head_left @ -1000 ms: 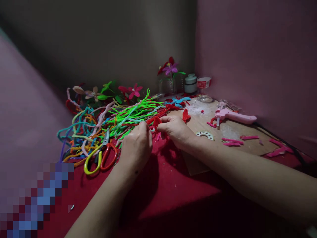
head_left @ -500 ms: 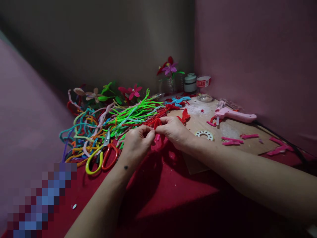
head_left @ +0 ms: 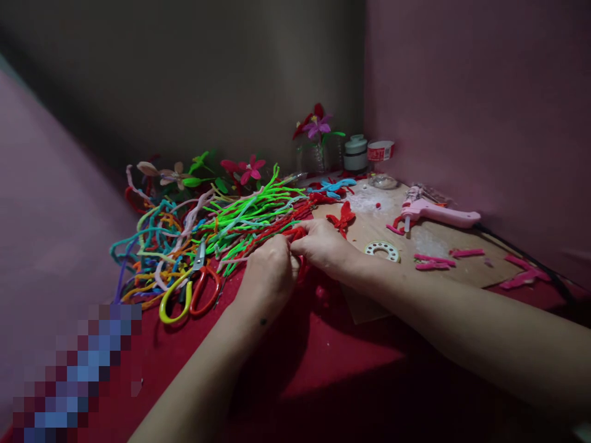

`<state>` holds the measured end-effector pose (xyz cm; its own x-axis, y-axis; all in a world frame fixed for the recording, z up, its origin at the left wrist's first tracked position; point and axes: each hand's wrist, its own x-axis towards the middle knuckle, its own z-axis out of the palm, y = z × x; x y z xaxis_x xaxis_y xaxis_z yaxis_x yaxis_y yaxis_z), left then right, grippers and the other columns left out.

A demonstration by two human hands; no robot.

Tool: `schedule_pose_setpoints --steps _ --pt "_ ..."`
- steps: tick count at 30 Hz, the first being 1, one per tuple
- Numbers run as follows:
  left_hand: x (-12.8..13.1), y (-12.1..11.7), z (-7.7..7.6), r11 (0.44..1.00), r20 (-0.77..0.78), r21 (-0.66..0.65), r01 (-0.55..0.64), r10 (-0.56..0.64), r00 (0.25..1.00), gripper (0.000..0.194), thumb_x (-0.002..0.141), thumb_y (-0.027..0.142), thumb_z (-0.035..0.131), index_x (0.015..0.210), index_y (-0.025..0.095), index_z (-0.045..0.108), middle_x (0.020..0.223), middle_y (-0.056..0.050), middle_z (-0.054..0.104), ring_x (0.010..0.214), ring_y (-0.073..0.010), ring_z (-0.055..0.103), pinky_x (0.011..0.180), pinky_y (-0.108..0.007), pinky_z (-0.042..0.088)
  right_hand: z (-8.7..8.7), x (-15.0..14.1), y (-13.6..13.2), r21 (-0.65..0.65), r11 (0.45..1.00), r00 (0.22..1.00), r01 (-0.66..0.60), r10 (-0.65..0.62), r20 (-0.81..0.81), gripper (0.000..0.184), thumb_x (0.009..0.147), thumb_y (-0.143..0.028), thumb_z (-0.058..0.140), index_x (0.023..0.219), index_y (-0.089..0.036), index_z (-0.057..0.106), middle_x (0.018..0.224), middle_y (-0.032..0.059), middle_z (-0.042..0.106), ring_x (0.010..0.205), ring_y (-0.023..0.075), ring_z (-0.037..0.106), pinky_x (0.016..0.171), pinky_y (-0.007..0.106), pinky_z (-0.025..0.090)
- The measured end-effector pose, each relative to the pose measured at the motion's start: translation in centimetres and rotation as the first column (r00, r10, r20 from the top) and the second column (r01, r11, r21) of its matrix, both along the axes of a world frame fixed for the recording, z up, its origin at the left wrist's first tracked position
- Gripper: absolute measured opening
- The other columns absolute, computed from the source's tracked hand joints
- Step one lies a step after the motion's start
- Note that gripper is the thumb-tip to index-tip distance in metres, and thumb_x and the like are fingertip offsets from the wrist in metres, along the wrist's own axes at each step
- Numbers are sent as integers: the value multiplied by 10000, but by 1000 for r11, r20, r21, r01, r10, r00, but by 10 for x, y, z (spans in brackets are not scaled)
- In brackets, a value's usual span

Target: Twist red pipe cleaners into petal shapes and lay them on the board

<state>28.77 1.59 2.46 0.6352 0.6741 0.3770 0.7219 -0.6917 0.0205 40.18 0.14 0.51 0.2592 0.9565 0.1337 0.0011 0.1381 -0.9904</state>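
Both my hands meet over the red cloth, with a bent red pipe cleaner [head_left: 295, 233] between them. My left hand [head_left: 273, 263] is closed, its knuckles turned up and its fingertips hidden. Pinched at the thumb and forefinger of my right hand [head_left: 318, 246] is the same red piece; part of it hangs below the hands. Just beyond my right hand lies a red pipe-cleaner shape with petals [head_left: 342, 218]. Left of my left hand are scissors [head_left: 198, 283] with one yellow and one red handle, beside a heap of green pipe cleaners [head_left: 249, 212].
A pink glue gun [head_left: 438, 213] rests on a brown board [head_left: 471, 271] at right, its cord running off right. Near it are a white ring with holes [head_left: 382, 251] and pink pieces [head_left: 434, 263]. Pipe-cleaner flowers [head_left: 252, 170] and a jar [head_left: 355, 152] stand along the back wall.
My left hand has moved right and rolled over, knuckles up, against my right hand. The red piece, upright before, now lies bent across the fingers.
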Motion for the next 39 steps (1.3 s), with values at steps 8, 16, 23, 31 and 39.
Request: schedule_pose_setpoints --steps 8,16,23,31,39 --pt "-6 7 4 992 130 -126 -5 22 991 149 772 216 432 706 160 553 661 -59 638 627 -185 608 559 -261 408 0 2 -2 41 996 995 -86 87 -42 102 576 -83 497 602 -124 586 514 -9 548 471 88 480 460 206 362" --pt "-21 14 25 763 333 -551 339 -172 927 225 824 294 422 822 148 592 689 -27 646 559 -122 588 543 -232 460 1 9 -2 59 998 997 -3 8 -79 108 637 -137 550 530 -125 539 470 -12 512 414 70 425 418 216 308" --pt "-19 11 27 642 577 -590 490 -91 812 271 764 225 539 1020 148 496 601 13 597 487 -128 584 455 -242 483 4 8 -4 62 997 986 -47 56 -156 93 646 -96 548 558 -126 552 473 -19 518 389 59 408 397 213 288" --pt "-15 13 24 543 653 -706 455 251 714 257 629 184 684 809 121 510 596 -26 640 484 -169 616 399 -246 488 8 6 -6 80 997 970 -14 33 -242 91 618 -64 534 563 -125 574 477 -16 546 411 71 446 432 216 351" --pt "-14 11 19 670 729 -585 457 187 659 133 672 217 656 638 130 561 472 13 574 378 -82 481 356 -186 363 4 7 -4 87 996 980 -11 28 -198 60 615 -88 543 584 -118 585 493 -20 534 421 62 424 416 204 315"
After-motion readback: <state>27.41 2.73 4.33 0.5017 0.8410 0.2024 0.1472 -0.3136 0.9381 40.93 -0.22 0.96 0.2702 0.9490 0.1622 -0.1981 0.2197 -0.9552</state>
